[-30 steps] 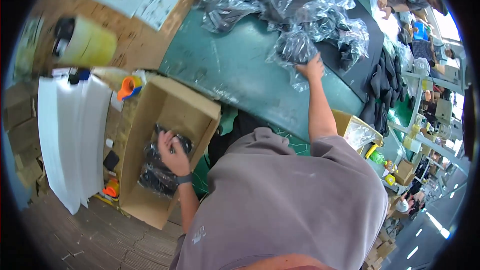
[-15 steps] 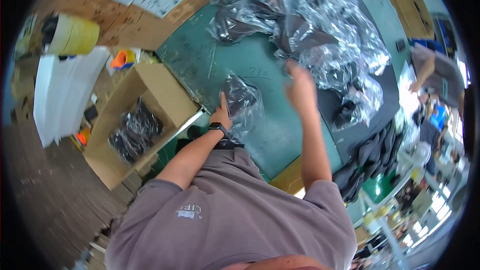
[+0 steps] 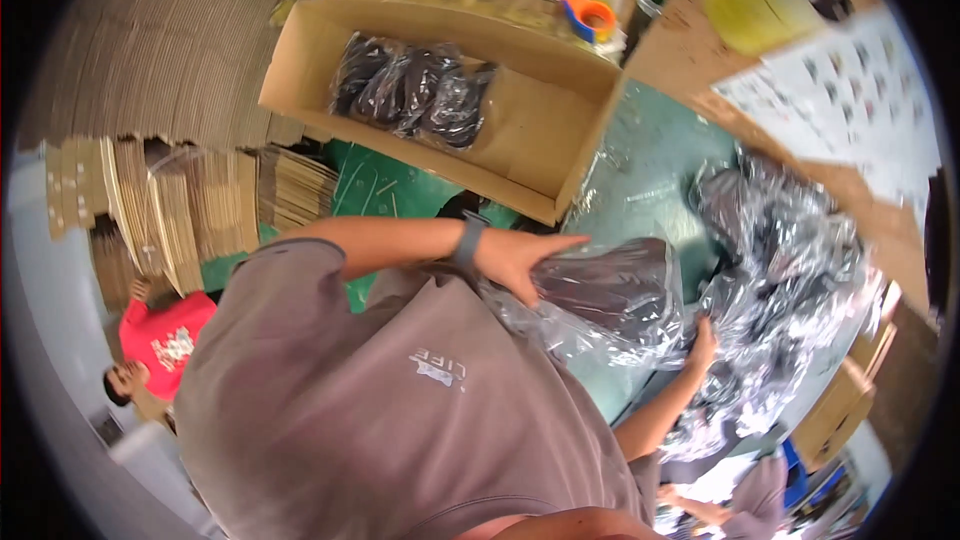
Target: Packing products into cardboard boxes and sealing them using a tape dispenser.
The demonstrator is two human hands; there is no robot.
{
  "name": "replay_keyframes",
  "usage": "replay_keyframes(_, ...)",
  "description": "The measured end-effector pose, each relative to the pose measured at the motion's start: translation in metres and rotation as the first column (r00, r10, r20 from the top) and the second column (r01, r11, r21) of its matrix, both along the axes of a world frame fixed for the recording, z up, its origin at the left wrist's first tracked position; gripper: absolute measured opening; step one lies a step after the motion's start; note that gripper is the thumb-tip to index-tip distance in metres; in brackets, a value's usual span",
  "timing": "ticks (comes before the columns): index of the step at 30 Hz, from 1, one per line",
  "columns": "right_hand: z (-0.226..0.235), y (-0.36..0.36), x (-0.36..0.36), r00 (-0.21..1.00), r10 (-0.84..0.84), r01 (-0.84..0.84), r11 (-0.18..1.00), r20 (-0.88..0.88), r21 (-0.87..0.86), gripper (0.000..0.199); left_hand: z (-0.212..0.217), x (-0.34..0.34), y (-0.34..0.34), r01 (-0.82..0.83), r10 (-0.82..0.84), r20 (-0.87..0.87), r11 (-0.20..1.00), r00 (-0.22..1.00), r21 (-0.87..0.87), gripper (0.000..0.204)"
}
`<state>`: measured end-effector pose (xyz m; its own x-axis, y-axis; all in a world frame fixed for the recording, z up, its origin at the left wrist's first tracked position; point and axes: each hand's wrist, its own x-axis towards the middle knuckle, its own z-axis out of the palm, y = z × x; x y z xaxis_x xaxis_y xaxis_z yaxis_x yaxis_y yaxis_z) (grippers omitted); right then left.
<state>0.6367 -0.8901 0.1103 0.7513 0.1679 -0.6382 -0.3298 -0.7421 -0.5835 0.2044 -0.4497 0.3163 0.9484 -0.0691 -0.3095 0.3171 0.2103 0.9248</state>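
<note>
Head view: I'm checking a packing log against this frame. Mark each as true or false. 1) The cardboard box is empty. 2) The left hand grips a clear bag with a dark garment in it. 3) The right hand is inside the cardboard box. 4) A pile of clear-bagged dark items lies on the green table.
1) False: the cardboard box already holds several dark bagged items.
2) True: the left hand grips the bagged garment at its end.
3) False: the right hand is at the far side of that bag, by the pile, away from the box.
4) True: the pile lies on the green table.
</note>
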Motion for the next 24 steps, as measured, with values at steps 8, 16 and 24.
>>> replay_keyframes(8,0.143,0.150,-0.252,0.677,0.177,0.606,0.417,-0.715,0.677,0.086,-0.173,-0.094,0.220,-0.194,0.212,-0.552,0.977,0.806,0.092,0.055)
replay_keyframes(16,0.272,0.516,-0.278,0.208,0.978,-0.964,0.203,-0.010,-0.172,0.072,-0.403,-0.102,0.233,-0.265,0.690,-0.656,0.723,0.305,0.638,0.094)
replay_keyframes(24,0.045,0.644,-0.337,-0.550,0.833,-0.576,-0.431,-0.060,-0.695,0.038,-0.291,-0.097,0.264,-0.326,0.657,-0.735,0.740,0.166,0.588,0.087)
